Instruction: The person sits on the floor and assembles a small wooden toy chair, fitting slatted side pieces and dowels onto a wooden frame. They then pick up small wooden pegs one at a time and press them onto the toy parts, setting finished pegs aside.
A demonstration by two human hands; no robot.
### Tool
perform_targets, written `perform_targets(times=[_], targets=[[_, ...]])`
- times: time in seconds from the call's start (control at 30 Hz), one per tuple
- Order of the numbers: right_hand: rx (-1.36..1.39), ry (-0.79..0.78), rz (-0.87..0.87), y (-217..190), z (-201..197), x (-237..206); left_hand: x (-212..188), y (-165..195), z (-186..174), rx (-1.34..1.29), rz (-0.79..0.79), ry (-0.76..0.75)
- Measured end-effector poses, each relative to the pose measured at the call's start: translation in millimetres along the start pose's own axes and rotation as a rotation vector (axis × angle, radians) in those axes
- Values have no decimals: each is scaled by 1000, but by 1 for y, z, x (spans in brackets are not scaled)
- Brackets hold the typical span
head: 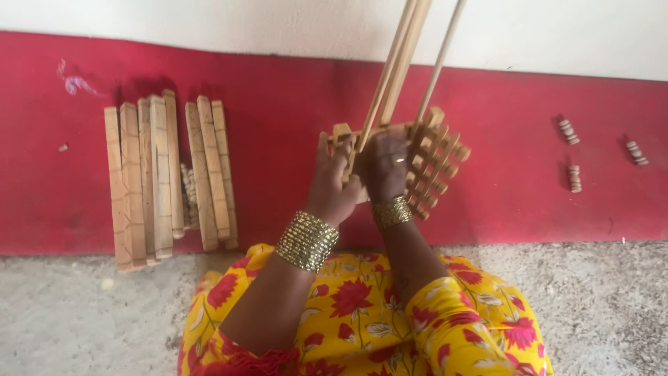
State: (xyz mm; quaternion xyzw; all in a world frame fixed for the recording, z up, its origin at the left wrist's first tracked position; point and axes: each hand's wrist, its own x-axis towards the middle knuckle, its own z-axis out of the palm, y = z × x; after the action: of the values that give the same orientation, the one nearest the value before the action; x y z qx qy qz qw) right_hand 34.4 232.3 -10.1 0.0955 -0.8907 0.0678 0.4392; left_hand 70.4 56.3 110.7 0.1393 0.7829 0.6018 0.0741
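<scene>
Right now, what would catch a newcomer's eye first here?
In the middle, the left hand and right hand grip a wooden lattice frame with long thin sticks rising from it. To the left, a row of wooden slats lies on the red mat; small turned beads lie far right.

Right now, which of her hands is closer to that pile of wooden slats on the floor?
Left. The left hand grips the lattice frame on the side facing the wooden slats; the right hand is farther away, beyond it.
</scene>
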Motion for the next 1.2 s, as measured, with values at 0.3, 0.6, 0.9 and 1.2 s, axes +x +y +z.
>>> perform_targets(times=[0.3, 0.6, 0.9, 1.2], targets=[[123, -377, 33, -37, 11, -17, 13, -32, -10, 40, -206, 97], [282, -355, 261, -21, 13, -34, 22, -56, -12, -60, -450, 197], [327, -245, 373, -16, -14, -38, 29, -63, -24, -96, -575, 231], [463, -318, 292, -28, -7, -40, 22, -43, -19, -139, -592, 209]])
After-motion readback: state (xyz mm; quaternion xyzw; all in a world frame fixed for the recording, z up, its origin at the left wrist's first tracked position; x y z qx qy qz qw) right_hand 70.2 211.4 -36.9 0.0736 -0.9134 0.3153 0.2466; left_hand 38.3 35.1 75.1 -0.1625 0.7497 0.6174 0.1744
